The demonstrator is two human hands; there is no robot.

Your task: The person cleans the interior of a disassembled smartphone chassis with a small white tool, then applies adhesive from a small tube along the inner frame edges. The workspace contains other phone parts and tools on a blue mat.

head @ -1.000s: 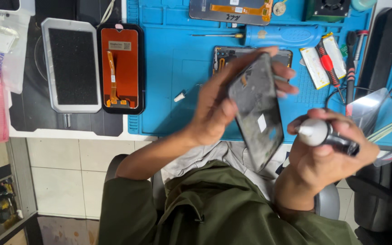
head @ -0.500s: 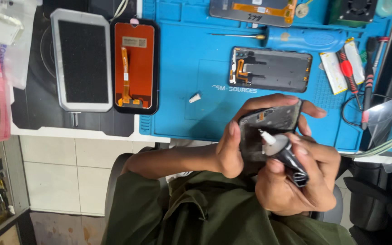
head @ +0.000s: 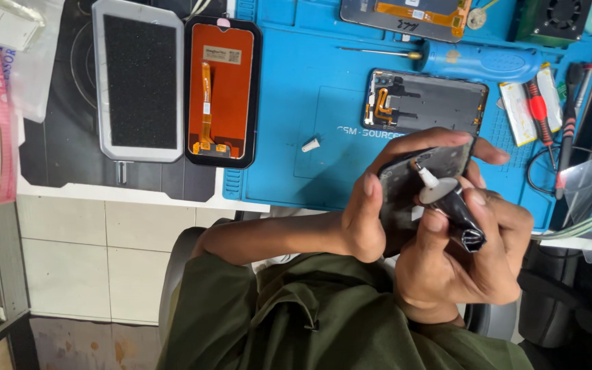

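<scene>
My right hand (head: 467,264) has its fingers (head: 477,200) wrapped tight around a black glue tube (head: 455,209), its white nozzle tip touching the dark phone frame (head: 423,179). My left hand (head: 371,212) clamps that frame, thumb on the near edge, fingers curled over the far edge. The frame sits above the near edge of the blue mat (head: 310,103). On the mat just beyond the frame lies an opened phone body (head: 426,101); a small white cap (head: 310,144) lies to the left of the frame.

The left hand (head: 368,219) curls in a grip, thumb up front, forearm bare beyond a green sleeve. The right hand (head: 471,257) is closed in a pinch, its fingers (head: 436,223) pressed together, touching the left.
</scene>
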